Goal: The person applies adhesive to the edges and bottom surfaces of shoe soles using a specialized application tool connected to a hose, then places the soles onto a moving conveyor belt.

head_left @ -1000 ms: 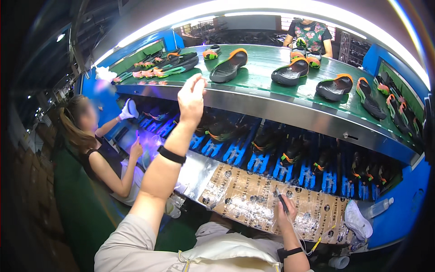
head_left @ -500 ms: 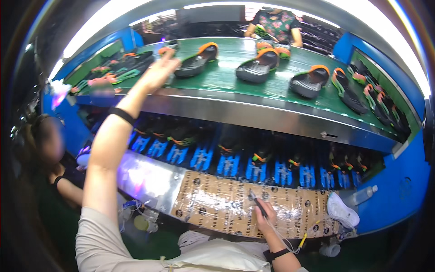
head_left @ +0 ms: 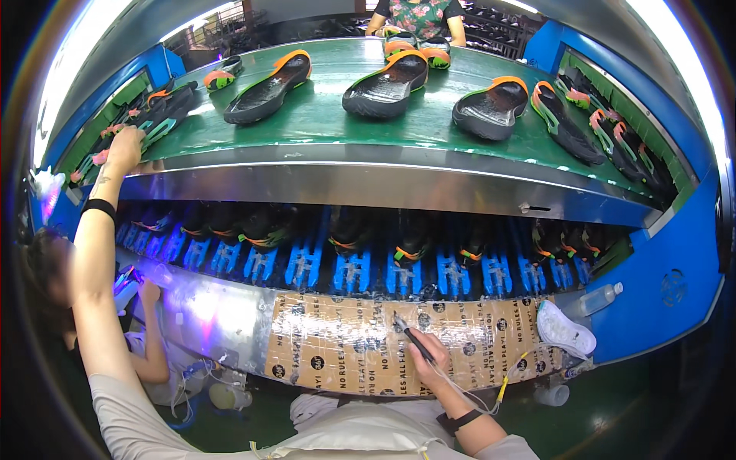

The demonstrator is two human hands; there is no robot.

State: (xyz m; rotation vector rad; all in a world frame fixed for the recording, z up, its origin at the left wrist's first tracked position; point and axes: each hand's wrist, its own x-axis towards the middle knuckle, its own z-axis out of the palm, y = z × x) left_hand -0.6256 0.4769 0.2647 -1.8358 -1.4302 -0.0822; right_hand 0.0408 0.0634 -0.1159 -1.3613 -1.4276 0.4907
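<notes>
At the left end of the green conveyor belt, my left hand [head_left: 125, 149] is closed at the edge of a black shoe sole [head_left: 170, 107] with green and pink trim; its fingertips are partly hidden. My right hand [head_left: 429, 359] grips a black-handled pen-like tool [head_left: 418, 344] with a metal tip and a pale cord. The tip points at the cardboard sheet [head_left: 322, 341] covering the bench before me; I cannot tell whether it touches. More black soles with orange heels, such as the middle sole [head_left: 386, 88], lie spaced along the belt [head_left: 322, 126].
Below the belt's metal edge [head_left: 368, 178], a lower level holds blue racks [head_left: 353, 272] with dark soles. A white shoe-shaped piece [head_left: 563, 330] and a clear bottle [head_left: 598, 299] lie at right. One person [head_left: 418, 19] stands across the belt; another person's arm [head_left: 153, 337] is at left.
My left hand has moved left and down, from above the belt beside a sole to the soles at its left end. My right hand keeps the tool over the cardboard. The view has shifted.
</notes>
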